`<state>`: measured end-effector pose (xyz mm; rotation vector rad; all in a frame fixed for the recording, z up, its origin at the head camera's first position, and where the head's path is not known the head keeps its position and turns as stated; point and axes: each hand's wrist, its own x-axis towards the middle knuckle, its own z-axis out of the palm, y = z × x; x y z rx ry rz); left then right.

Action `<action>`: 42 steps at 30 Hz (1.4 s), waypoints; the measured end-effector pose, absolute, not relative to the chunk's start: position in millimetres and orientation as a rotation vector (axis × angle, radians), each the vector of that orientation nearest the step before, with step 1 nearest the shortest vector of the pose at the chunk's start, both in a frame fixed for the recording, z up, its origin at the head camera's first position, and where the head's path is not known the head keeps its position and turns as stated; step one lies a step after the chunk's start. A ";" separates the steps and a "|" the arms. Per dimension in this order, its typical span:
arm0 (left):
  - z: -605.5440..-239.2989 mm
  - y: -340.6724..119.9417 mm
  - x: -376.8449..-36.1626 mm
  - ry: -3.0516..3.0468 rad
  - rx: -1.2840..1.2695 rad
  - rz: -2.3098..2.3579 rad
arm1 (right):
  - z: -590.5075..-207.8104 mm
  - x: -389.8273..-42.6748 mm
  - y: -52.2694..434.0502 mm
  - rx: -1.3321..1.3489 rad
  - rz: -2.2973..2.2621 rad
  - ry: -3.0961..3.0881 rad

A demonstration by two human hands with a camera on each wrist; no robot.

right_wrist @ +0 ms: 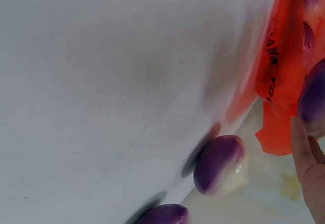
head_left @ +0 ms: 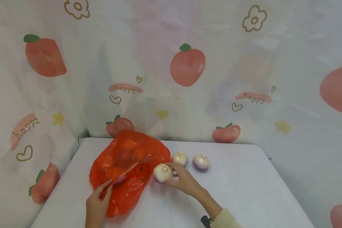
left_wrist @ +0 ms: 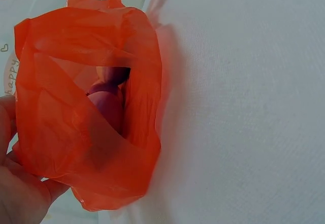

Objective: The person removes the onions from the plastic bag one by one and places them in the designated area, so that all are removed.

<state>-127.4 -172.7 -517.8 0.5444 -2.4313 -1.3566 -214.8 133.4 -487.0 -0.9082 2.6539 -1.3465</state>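
A red plastic bag (head_left: pixel 125 199) lies on the table with its mouth open, and several purple onions (left_wrist: pixel 107 107) show inside it in the left wrist view. My left hand (head_left: pixel 98 201) pinches the near left edge of the bag between thumb and fingers. Beside the bag's right side, my right hand (head_left: pixel 185 180) holds a white and purple onion (head_left: pixel 162 173) just at the bag's opening. Two more onions sit on the table behind and to the right of that hand: a nearer one (head_left: pixel 180 159) and one farther right (head_left: pixel 201 162).
The white-covered table (head_left: pixel 239 196) spreads to the right of the bag. A printed curtain (head_left: pixel 159 38) with peaches and hearts hangs behind the table and along both sides. Black lettering (right_wrist: pixel 271 61) marks the bag in the right wrist view.
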 end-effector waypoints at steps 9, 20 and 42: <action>-518.8 -173.3 -127.1 -2.420 0.551 -1.366 | -488.5 -217.3 165.2 -0.792 -1.419 2.707; -519.5 -173.4 -128.9 -2.415 0.541 -1.352 | -473.2 -236.7 207.9 -0.669 -1.430 2.890; -522.4 -173.9 -129.5 -2.419 0.537 -1.367 | -480.2 -255.3 278.5 -0.482 -1.319 3.102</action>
